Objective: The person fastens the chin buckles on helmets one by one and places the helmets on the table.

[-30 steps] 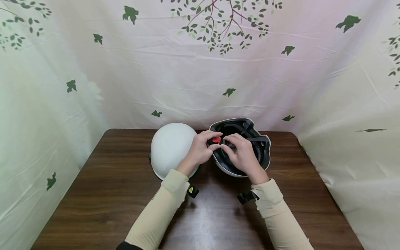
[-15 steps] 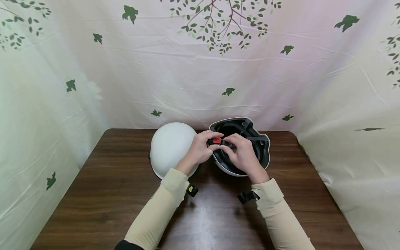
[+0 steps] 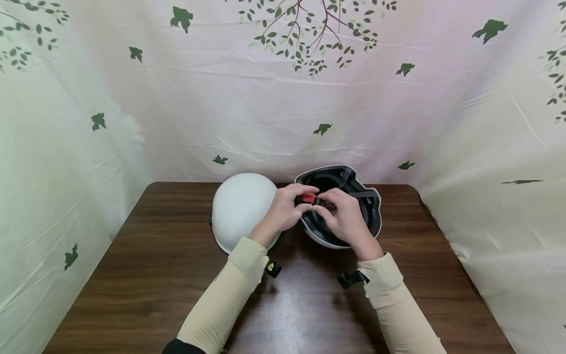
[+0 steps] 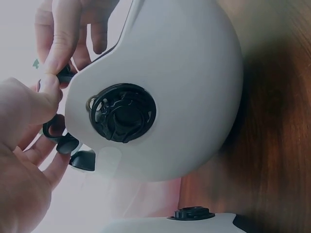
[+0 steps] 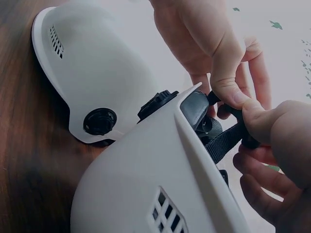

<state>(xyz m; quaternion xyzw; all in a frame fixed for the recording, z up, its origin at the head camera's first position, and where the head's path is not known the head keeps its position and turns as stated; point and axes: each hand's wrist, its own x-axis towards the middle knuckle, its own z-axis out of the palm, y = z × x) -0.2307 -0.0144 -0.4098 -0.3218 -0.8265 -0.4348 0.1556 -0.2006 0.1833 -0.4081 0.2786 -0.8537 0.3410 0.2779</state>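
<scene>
An upturned white helmet with black lining lies at the table's back edge, its inside facing up. Over its opening, my left hand pinches a red and black chin-strap buckle between fingers and thumb. My right hand pinches the black strap end on the buckle's right side. Thumb tips nearly meet in the right wrist view, where a webbing strap runs from the helmet to the fingers. Fingers cover much of the buckle, so I cannot tell whether its halves are joined.
A second white helmet sits dome up just left, partly behind the left hand. Each helmet has a round black side knob. A brown wooden table lies beneath, and a patterned curtain hangs close behind it.
Both hands and the buckle have shifted very slightly to the right. Their grips look the same, and both helmets stay put.
</scene>
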